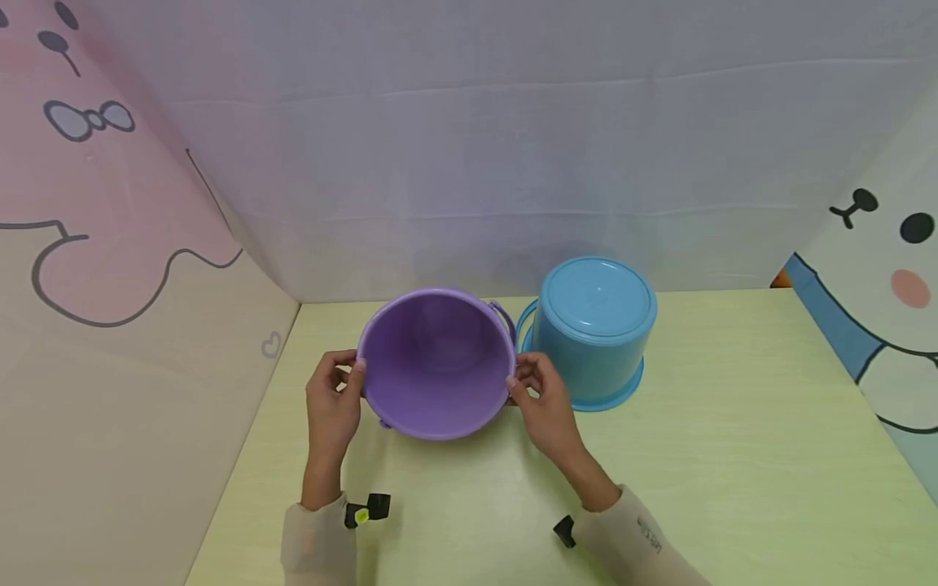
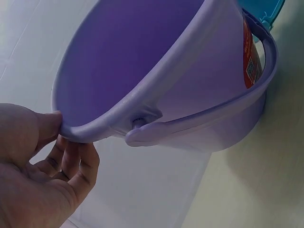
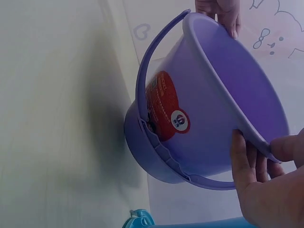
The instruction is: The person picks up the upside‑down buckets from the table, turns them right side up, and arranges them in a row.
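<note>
A purple bucket (image 1: 440,366) is tilted with its mouth toward me. My left hand (image 1: 335,399) pinches the left side of its rim, thumb inside and fingers outside. On the opposite side my right hand (image 1: 542,403) grips the rim the same way. The bucket's handle (image 3: 142,90) hangs around its outer wall, where a red label (image 3: 166,107) shows in the right wrist view. Nothing is visible inside the bucket. Just right of it a blue bucket (image 1: 597,342) stands upside down on the table, close to my right hand.
The pale yellow-green table (image 1: 733,456) meets a whitish cloth wall (image 1: 469,163) behind the buckets. Side panels with cartoon bears stand at left (image 1: 132,244) and right (image 1: 879,285). The blue bucket's handle (image 1: 526,317) sticks out toward the purple bucket.
</note>
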Action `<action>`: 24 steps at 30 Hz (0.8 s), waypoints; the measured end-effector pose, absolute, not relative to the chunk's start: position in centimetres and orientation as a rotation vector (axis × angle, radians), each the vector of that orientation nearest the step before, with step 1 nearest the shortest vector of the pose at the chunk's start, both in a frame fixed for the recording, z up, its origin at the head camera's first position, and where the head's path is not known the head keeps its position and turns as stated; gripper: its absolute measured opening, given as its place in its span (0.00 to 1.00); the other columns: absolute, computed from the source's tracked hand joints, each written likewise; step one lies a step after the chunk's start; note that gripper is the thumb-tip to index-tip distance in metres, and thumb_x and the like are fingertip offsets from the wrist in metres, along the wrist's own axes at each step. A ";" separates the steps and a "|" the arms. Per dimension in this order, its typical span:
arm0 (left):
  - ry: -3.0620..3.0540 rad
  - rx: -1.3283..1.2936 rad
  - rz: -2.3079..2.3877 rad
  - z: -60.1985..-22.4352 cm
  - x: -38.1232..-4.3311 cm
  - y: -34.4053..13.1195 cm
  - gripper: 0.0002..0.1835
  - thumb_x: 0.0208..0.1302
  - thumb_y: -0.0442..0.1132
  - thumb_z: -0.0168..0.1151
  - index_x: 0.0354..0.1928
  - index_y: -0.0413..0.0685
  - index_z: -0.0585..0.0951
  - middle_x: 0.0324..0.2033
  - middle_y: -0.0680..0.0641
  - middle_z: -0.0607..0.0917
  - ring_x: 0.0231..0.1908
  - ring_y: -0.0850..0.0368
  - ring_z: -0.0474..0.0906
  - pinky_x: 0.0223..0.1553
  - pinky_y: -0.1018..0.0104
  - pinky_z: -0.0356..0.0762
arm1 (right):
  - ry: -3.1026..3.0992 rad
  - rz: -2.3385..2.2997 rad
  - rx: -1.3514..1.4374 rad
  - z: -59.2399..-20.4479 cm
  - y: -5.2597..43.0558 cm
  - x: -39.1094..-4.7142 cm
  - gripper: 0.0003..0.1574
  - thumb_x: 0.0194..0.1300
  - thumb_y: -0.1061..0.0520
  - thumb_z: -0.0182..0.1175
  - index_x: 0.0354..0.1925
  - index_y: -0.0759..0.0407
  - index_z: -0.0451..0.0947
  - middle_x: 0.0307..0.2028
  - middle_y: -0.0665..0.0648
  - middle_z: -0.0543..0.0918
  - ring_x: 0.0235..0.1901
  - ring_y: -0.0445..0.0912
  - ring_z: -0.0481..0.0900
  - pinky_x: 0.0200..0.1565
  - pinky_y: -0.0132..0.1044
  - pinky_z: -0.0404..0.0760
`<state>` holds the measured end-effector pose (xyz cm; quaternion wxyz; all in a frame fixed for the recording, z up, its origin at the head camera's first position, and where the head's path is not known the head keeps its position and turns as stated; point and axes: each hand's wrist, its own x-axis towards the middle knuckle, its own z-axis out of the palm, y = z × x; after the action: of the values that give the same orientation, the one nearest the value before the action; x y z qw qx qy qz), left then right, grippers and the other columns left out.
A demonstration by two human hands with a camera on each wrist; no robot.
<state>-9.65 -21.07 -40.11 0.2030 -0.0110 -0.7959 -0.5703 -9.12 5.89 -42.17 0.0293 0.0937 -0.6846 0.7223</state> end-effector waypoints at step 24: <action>-2.146 0.185 -1.838 -41.7 -10.5 -21.4 0.11 0.64 0.33 0.57 0.47 0.36 0.76 0.37 0.43 0.76 0.20 0.58 0.74 0.22 0.71 0.77 | -2.151 2.250 0.256 -40.8 6.0 -9.4 0.25 0.63 0.73 0.51 0.59 0.70 0.61 0.40 0.72 0.71 0.34 0.63 0.75 0.36 0.53 0.80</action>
<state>-10.53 -21.41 -41.74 0.1544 0.0646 -0.7489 -0.6412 -9.37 5.99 -40.84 0.0094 0.0818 -0.6887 0.7203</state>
